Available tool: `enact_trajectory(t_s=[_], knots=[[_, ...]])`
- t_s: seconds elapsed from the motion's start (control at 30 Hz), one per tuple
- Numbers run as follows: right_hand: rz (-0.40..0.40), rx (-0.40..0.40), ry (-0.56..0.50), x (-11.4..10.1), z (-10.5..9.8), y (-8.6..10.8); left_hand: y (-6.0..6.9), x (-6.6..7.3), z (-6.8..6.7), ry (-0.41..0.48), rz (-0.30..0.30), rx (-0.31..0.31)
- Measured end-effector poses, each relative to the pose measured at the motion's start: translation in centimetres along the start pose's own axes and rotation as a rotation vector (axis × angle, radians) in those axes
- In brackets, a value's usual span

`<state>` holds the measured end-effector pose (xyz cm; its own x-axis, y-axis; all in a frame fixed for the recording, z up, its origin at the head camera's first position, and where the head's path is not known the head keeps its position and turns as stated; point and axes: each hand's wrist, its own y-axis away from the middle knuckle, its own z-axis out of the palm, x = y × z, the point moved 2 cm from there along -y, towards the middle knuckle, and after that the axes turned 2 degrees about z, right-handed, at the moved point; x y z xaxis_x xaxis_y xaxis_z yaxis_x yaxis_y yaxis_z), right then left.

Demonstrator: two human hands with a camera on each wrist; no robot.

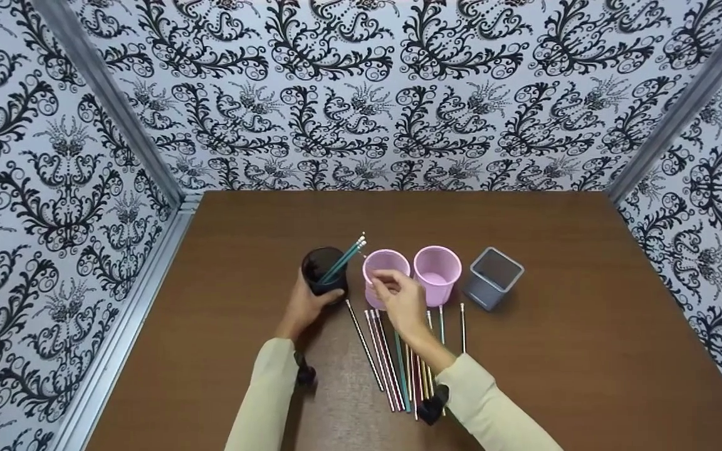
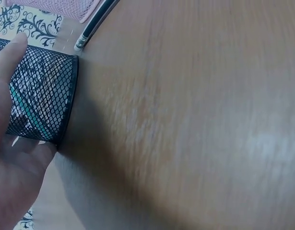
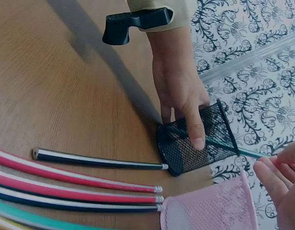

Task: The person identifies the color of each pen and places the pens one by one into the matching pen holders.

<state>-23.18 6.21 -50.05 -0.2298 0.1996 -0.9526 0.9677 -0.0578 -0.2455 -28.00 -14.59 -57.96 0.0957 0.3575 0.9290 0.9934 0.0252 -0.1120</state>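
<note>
On the brown table, the black cup at left is held by the curled left hand, nothing is seen in the loosely bent right hand, and green pencils could be spilled by tipping.

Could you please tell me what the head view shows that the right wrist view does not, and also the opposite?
Only the head view: the grey square holder and the right-hand pink cup.

Only the right wrist view: the open weave in the side of the black mesh cup, with a teal pencil visible through it.

Both: the left hand gripping that black cup, the right hand, one pink cup, striped pencils and patterned wall.
</note>
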Motion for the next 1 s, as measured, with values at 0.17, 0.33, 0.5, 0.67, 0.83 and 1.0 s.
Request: enact_trajectory(t_s=[0.17,0.33,0.5,0.67,0.83,1.0], knots=[[-0.073,-0.042,0.127,0.1,-1.3,0.7,0.3,0.5,-0.2,-0.042,-0.048,-0.002],[-0.095,-0.037,0.174,0.8,-2.6,1.5,0.4,0.9,0.0,-0.100,-0.065,-0.005],[-0.085,-0.027,0.203,1.5,-4.0,2.4,0.8,1.1,0.0,-0.172,-0.066,-0.008],[-0.102,-0.040,0.296,1.8,-5.6,3.0,1.8,1.9,0.0,-0.221,-0.068,0.007],[-0.121,-0.024,0.375,2.0,-7.4,3.4,3.3,3.4,0.4,-0.248,-0.136,0.089],[-0.129,0.019,0.408,2.5,-8.9,4.0,5.0,5.0,0.9,-0.224,-0.226,0.160]])
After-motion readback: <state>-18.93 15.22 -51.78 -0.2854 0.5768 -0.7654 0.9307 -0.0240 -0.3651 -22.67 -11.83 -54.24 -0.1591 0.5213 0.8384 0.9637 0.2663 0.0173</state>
